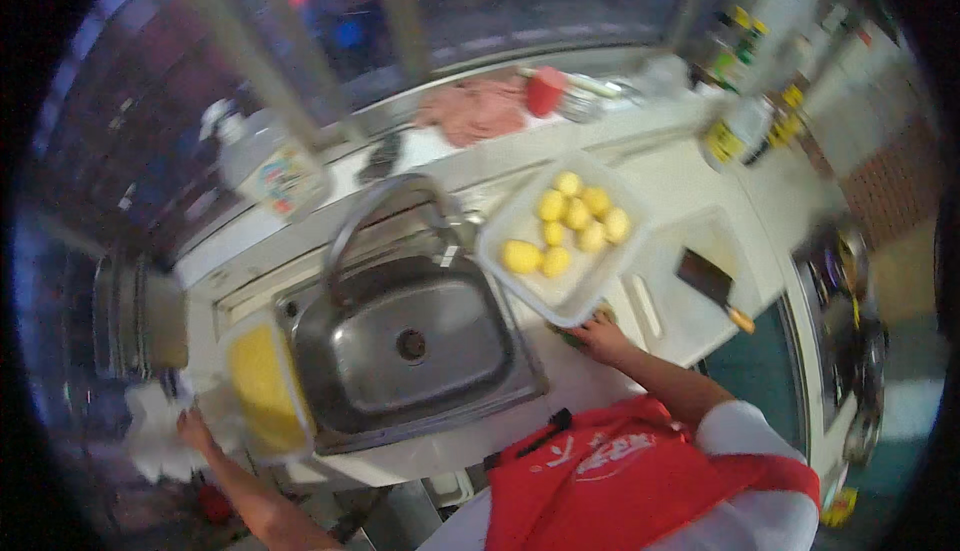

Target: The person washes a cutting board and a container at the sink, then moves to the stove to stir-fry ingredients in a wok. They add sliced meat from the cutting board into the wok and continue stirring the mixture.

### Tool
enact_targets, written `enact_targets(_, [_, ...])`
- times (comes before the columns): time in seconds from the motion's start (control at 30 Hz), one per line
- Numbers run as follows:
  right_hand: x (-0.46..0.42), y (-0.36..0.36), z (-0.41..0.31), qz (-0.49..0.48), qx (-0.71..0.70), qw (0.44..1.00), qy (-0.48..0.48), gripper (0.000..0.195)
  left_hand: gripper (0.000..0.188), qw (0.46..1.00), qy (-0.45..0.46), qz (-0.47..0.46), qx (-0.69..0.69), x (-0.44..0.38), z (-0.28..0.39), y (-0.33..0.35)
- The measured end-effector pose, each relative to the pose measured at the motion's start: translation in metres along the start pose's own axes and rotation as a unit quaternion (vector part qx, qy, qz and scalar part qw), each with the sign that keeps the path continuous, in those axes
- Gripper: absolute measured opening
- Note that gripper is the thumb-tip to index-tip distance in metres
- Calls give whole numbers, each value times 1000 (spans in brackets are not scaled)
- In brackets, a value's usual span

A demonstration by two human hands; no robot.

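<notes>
My right hand (600, 335) is at the near corner of a white plastic tray (517, 300), over a small green item (568, 337) that looks like a scouring pad and is mostly hidden by the fingers. Several peeled potatoes (577, 213) lie in the tray. At the far left, my left hand (196, 431) reaches to a crumpled white cloth or bag (154, 438); blur hides whether the fingers grip it. Between my hands is a stainless steel sink (427, 378) with a curved faucet (360, 221). A container of yellow contents (262, 386) stands left of the sink.
On the right, a cleaver (705, 277) lies on a white cutting board (686, 318), its handle over the edge. A large bottle (277, 168), a pink cloth (476, 110) and a red item (546, 91) line the windowsill. A stove (840, 326) stands far right.
</notes>
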State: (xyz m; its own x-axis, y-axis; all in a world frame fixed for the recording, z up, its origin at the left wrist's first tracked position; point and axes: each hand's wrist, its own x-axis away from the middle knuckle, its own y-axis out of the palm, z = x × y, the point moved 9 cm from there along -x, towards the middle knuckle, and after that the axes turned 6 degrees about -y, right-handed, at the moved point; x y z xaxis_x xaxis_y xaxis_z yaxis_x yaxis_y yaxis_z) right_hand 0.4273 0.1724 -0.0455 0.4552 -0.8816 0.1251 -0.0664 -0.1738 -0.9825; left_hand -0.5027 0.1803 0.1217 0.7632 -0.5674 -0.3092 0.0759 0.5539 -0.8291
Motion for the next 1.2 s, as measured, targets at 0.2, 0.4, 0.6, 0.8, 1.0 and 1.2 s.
enact_targets(0.2, [4,-13,-4,68,21,997,4,56,44,987,125,32,93,135,146,62])
enact_targets(0.4, [18,-29,15,58,-84,990,98,49,27,929,215,-155,259,418,329,131])
enact_targets(0.6, [86,-73,91,179,-350,890,230,47,25,724,154,-582,336,658,437,157])
enact_targets(0.8, [169,-136,277,304,-247,867,307,54,34,620,247,-714,212,792,478,175])
enact_targets(1.0, [301,-90,376,319,-118,843,417,58,44,678,255,-686,66,848,525,235])
enact_targets(1.2, [387,-1,403,274,-87,814,504,47,42,698,376,-596,-128,876,559,243])
